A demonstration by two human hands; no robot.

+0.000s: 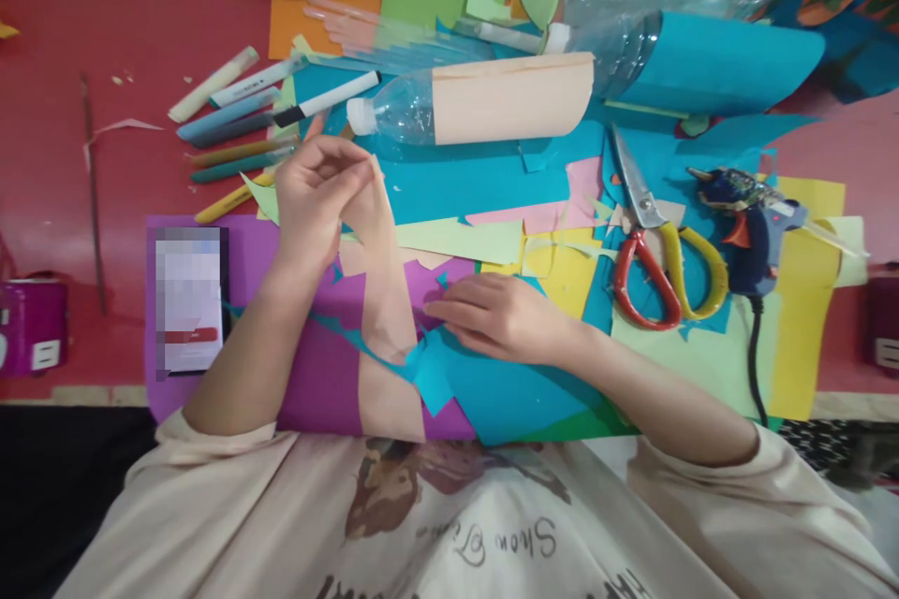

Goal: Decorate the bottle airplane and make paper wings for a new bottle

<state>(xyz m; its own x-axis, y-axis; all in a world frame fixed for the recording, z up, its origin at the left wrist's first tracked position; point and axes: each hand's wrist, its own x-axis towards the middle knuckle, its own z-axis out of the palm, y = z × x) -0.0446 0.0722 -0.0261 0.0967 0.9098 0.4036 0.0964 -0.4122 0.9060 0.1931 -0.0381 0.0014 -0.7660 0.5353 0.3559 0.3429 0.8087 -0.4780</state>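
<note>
Pinching a peach paper strip (390, 299) by its top end, left hand (316, 197), on the near side of the wrapped bottle (484, 103)
Probably light, limp, easily creased, best held at its ends; right hand (502, 318), also that side, loosely curled, cannot tell if gripping; red table (42, 159) around the bottle crowded with coloured paper (449, 182)

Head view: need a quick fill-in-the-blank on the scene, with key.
1. The peach paper strip is pinched by the ____ hand.
2. The scissors have one red handle and one ____ handle.
3. The glue gun lies to the ____ of the scissors.

Missing words: left; yellow; right.
</note>
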